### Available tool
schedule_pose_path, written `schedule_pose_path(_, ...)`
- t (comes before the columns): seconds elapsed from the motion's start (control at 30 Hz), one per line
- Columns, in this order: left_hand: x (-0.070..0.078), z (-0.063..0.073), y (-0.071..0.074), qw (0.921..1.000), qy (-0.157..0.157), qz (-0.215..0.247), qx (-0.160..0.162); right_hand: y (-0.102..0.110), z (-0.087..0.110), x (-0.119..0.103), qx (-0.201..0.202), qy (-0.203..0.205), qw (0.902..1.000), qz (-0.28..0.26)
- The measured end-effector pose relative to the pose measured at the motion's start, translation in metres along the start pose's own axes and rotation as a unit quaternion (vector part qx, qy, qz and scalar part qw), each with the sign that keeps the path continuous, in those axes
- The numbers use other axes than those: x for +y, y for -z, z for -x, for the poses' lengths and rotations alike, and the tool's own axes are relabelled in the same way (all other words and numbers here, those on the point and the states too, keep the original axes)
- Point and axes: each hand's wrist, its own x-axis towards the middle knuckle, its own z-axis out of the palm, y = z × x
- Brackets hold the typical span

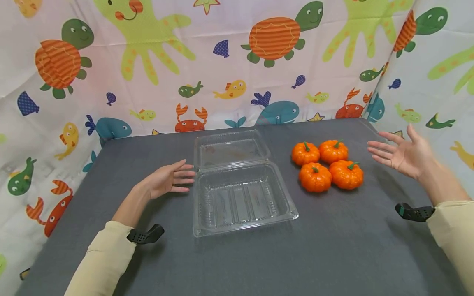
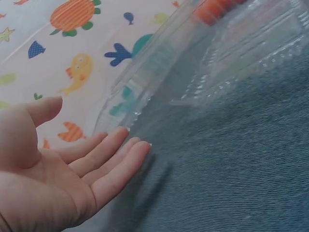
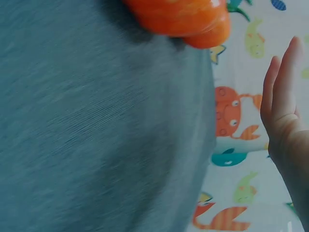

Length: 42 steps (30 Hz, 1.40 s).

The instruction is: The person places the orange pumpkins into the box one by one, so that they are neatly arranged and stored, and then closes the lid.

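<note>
A clear plastic clamshell box (image 1: 240, 225) lies opened flat on the grey table, its lid (image 1: 232, 150) folded back toward the curtain. Beside its left edge is my left hand (image 1: 168, 179), fingers extended toward the box and holding nothing. The left wrist view shows that hand (image 2: 82, 179) palm up with its fingers spread, the box (image 2: 145, 87) beyond the fingertips. Several small orange pumpkins (image 1: 315, 177) with green stems sit in a cluster to the right of the box. Right of them my right hand (image 1: 409, 154) hovers over the table, fingers straight, nothing in it.
A white curtain (image 1: 159, 107) printed with sea animals hangs behind the table and along both sides. The grey tabletop (image 1: 333, 255) extends in front of the box and the pumpkins. Black straps with small devices (image 1: 146, 234) sit at both wrists.
</note>
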Motion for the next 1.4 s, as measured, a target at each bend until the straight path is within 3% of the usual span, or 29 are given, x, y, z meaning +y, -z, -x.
schedule_pose_path(0.17, -0.005, -0.001, -0.006, 0.9999, 0.001, 0.015, 0.005, 0.017, 0.007, 0.012, -0.020, -0.041, 0.9989, -0.014)
schedule_pose_path(0.43, -0.010, -0.010, -0.019, 0.9978, -0.043, 0.041, 0.030, 0.025, 0.004, 0.027, -0.065, -0.117, 0.9909, 0.011)
schedule_pose_path(0.53, -0.011, -0.012, -0.024, 0.9977, -0.044, 0.045, 0.027, 0.021, 0.001, 0.031, -0.037, -0.120, 0.9900, 0.065)
schedule_pose_path(0.6, -0.013, -0.013, -0.027, 0.9979, -0.043, 0.043, 0.024, 0.016, 0.000, 0.034, 0.009, -0.111, 0.9843, 0.136)
schedule_pose_path(0.67, -0.014, -0.014, -0.029, 0.9980, -0.043, 0.039, 0.024, 0.011, -0.002, 0.038, 0.067, -0.105, 0.9689, 0.214)
schedule_pose_path(0.8, -0.016, -0.014, -0.033, 0.9983, -0.033, 0.030, 0.038, 0.001, -0.006, 0.047, 0.160, -0.103, 0.9253, 0.328)
schedule_pose_path(0.97, -0.015, -0.014, -0.040, 0.9982, -0.018, 0.003, 0.057, -0.003, -0.010, 0.055, 0.194, -0.109, 0.8772, 0.426)
schedule_pose_path(1.1, -0.014, -0.013, -0.044, 0.9982, -0.029, -0.012, 0.052, -0.003, -0.014, 0.059, 0.204, -0.118, 0.8386, 0.491)
schedule_pose_path(1.2, -0.015, -0.014, -0.048, 0.9979, -0.052, -0.017, 0.032, -0.003, -0.014, 0.061, 0.200, -0.119, 0.8316, 0.504)
schedule_pose_path(1.4, -0.018, -0.017, -0.055, 0.9955, -0.091, -0.006, 0.027, -0.006, -0.013, 0.060, 0.198, -0.123, 0.8332, 0.501)
